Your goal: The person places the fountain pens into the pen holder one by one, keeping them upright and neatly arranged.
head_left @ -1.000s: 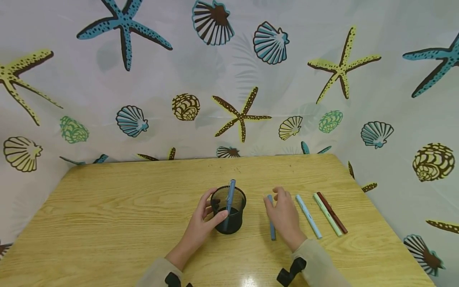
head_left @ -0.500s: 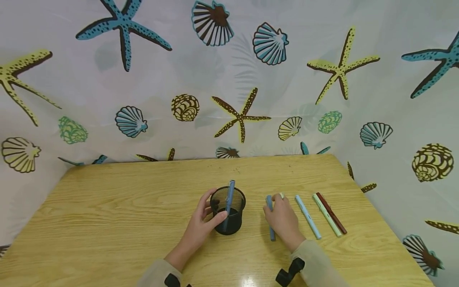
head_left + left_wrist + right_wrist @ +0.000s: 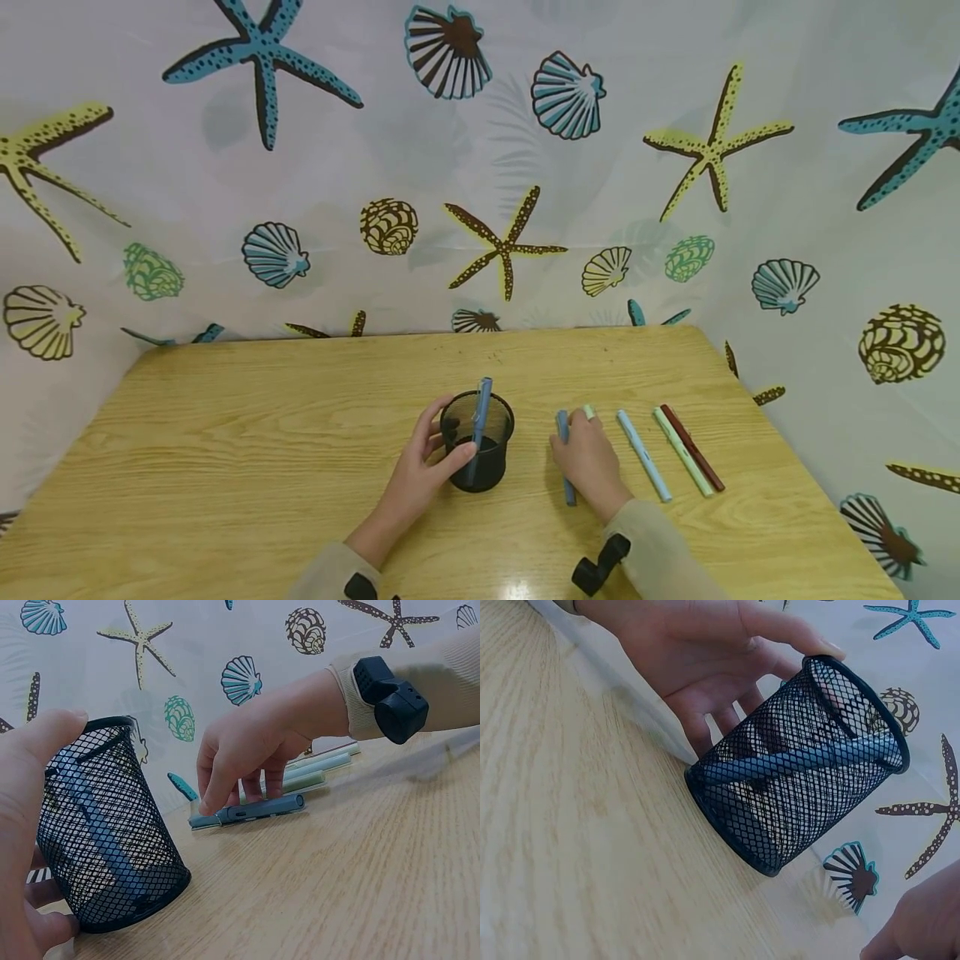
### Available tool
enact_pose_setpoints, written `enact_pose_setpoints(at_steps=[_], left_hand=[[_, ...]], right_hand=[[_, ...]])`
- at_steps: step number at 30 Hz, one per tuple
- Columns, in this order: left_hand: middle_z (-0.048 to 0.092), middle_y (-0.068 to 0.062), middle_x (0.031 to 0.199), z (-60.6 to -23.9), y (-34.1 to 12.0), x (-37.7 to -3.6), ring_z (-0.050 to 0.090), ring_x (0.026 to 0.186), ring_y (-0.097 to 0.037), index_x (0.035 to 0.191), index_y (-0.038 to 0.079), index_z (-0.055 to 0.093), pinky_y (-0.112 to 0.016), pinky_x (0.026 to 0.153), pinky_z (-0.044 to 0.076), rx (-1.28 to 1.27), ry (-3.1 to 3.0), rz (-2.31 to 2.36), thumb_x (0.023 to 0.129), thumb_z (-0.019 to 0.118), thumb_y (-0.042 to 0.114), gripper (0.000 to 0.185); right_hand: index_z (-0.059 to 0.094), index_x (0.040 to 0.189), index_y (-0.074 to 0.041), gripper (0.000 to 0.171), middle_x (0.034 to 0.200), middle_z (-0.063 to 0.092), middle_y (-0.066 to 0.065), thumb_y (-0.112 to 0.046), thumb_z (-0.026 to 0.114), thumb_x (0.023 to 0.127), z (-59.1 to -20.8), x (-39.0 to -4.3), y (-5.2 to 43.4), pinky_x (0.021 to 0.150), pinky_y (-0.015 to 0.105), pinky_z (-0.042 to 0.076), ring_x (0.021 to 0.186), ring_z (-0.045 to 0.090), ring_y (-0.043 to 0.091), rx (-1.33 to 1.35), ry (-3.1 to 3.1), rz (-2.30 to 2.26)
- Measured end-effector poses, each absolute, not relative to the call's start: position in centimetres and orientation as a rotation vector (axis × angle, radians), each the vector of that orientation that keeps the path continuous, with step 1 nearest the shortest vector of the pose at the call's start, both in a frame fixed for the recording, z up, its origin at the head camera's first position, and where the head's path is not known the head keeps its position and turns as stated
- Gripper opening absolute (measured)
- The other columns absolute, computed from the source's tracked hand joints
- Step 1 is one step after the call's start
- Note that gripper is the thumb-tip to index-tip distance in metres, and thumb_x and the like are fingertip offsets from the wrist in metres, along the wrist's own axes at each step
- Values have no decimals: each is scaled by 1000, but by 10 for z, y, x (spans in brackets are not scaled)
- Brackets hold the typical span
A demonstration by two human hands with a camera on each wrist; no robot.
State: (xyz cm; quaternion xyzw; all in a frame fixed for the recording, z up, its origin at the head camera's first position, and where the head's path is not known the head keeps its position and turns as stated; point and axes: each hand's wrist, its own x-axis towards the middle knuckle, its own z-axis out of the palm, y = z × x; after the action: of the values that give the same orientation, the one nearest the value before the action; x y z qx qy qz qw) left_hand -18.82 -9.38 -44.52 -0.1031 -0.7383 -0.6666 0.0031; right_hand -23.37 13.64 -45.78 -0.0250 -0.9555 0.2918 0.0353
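My left hand [image 3: 420,467] grips a black mesh pen holder [image 3: 491,467] by its side, thumb at the front and fingers behind. A blue pen [image 3: 482,412] leans upright inside the holder; the mesh shows it in both wrist views. To the right, my right hand [image 3: 588,458] reaches down over a grey-blue pen [image 3: 262,811] on the table. Thumb and fingers pinch this pen near its far end. A pale green pen [image 3: 589,411] pokes out beyond the right knuckles, the rest of it hidden under the hand.
Right of the right hand lie a light blue pen [image 3: 645,457], a light green pen [image 3: 684,452] and a dark red pen [image 3: 693,448], roughly parallel. The wooden table [image 3: 262,433] ends at a shell-patterned cloth [image 3: 337,167] behind and at the right.
My right hand has lowered onto the grey-blue pen and its fingers have closed in on it. The pale green pen's tip has come into view. The left hand and holder stay put.
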Motion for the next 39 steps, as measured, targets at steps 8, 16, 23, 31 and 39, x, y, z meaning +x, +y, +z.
enact_pose_setpoints(at_steps=[8,16,23,31,39], left_hand=[[41,-25,130,-448,-93,-186,42,120,-42,143,28,29,-53,93,38,-312,-2326,-2091,88,65,23,65],[41,-24,130,-449,-92,-186,41,121,-42,142,29,29,-55,94,36,-302,-2324,-2096,88,65,24,66],[41,-24,130,-448,-93,-186,42,120,-42,142,28,29,-54,94,37,-302,-2327,-2091,88,65,24,65],[41,-24,130,-446,-93,-187,42,121,-41,142,29,29,-53,94,37,-299,-2335,-2080,88,65,26,65],[40,-25,131,-443,-94,-188,42,121,-42,142,27,30,-52,93,39,-309,-2329,-2078,88,65,23,64]], right_hand=[[53,101,3,24,79,45,12,-15,60,88,-462,-237,138,46,31,37,56,46,22,-98,-2970,853],[52,95,3,16,80,44,12,-8,58,86,-464,-242,137,46,32,36,58,45,23,-117,-3002,814],[52,89,-1,13,78,43,10,-7,60,81,-462,-244,134,46,32,35,58,45,23,-142,-3039,792],[50,93,1,18,78,44,10,-8,60,80,-461,-244,134,45,32,35,57,45,23,-140,-3007,828],[53,113,2,36,88,50,12,-8,61,79,-457,-242,131,49,31,38,63,46,21,-78,-2882,884]])
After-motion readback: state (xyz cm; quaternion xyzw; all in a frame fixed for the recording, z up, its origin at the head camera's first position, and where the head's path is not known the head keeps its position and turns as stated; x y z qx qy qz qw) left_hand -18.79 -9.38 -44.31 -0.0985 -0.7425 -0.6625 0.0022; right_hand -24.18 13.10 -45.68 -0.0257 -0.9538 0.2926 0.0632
